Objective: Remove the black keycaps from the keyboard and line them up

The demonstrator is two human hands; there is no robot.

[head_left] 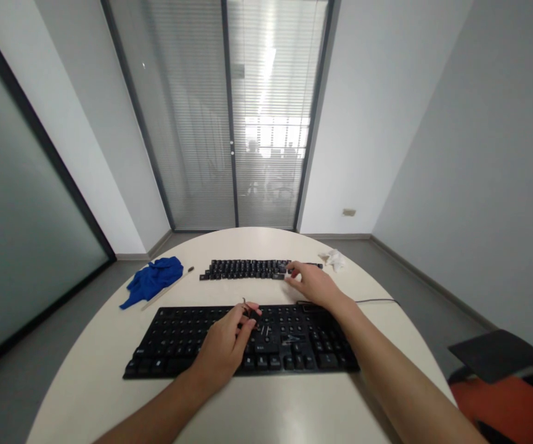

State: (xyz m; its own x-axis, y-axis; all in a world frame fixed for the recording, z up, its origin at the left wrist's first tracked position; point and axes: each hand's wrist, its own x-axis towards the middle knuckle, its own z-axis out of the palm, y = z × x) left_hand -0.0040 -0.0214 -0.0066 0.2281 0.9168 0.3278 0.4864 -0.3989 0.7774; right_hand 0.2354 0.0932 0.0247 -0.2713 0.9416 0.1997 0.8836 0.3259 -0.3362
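Observation:
A black keyboard (178, 342) lies across the near part of a round white table (85, 382). Some of its keys look taken off near the middle. My left hand (227, 348) rests on the keyboard, its fingers pinched on a small thin dark tool (248, 306) that sticks up above the keys. Rows of loose black keycaps (243, 269) are laid out on the table beyond the keyboard. My right hand (310, 283) reaches to the right end of those rows, fingertips curled down on a keycap (279, 275) there.
A crumpled blue cloth (153, 280) lies at the table's left, with a thin stick (167, 288) beside it. A crumpled white tissue (335, 259) sits at the far right. The keyboard's cable (377, 301) runs off right. An orange chair (506, 401) stands at lower right.

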